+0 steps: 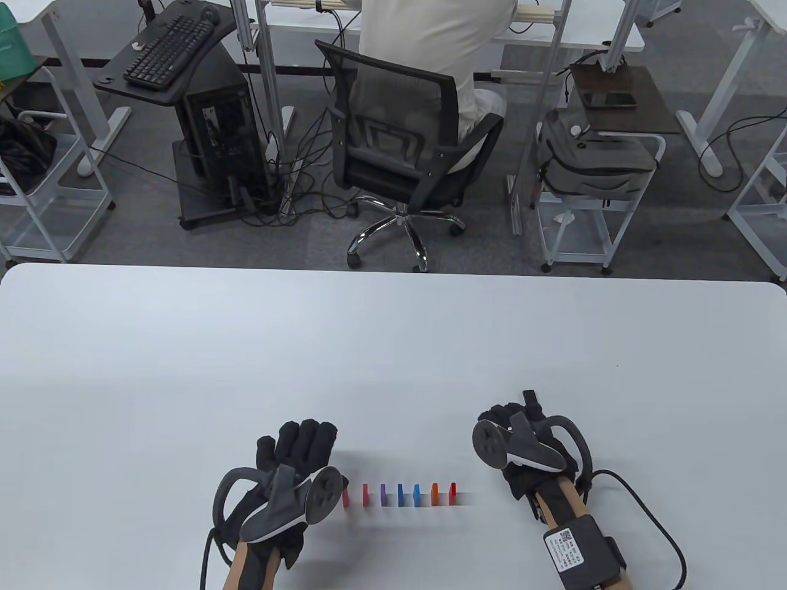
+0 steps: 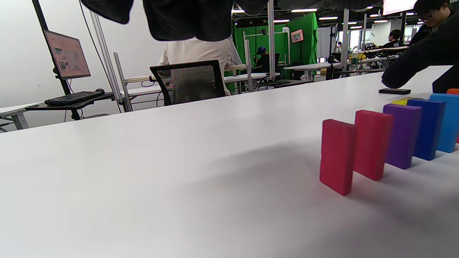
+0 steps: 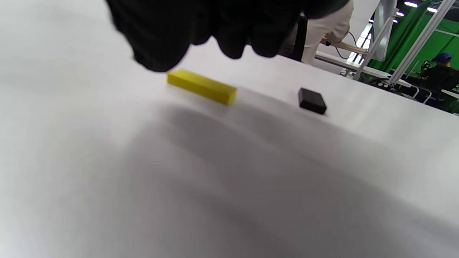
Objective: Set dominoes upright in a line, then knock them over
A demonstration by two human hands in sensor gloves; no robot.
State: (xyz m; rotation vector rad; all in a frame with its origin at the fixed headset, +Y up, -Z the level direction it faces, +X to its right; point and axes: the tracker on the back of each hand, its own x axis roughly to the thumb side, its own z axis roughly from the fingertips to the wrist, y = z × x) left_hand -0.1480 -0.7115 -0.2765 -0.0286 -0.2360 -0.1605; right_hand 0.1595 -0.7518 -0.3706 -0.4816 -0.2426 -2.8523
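Row of dominoes (image 1: 399,494) stands upright on the white table (image 1: 393,344), running between the two hands: two red at the left end, then purple, two blue, orange, red at the right end. Left hand (image 1: 289,467) lies palm-down just left of the row, fingers (image 1: 301,439) straight and together, holding nothing; the first red domino (image 2: 337,156) sits just right of and behind those fingertips, not touching as far as I can tell. Right hand (image 1: 522,439) is off the row's right end, well clear of it, fingers curled downward over the table, empty. A yellow domino (image 3: 201,86) lies flat just beyond the right fingertips (image 3: 157,43), a small black block (image 3: 312,100) flat further to their right.
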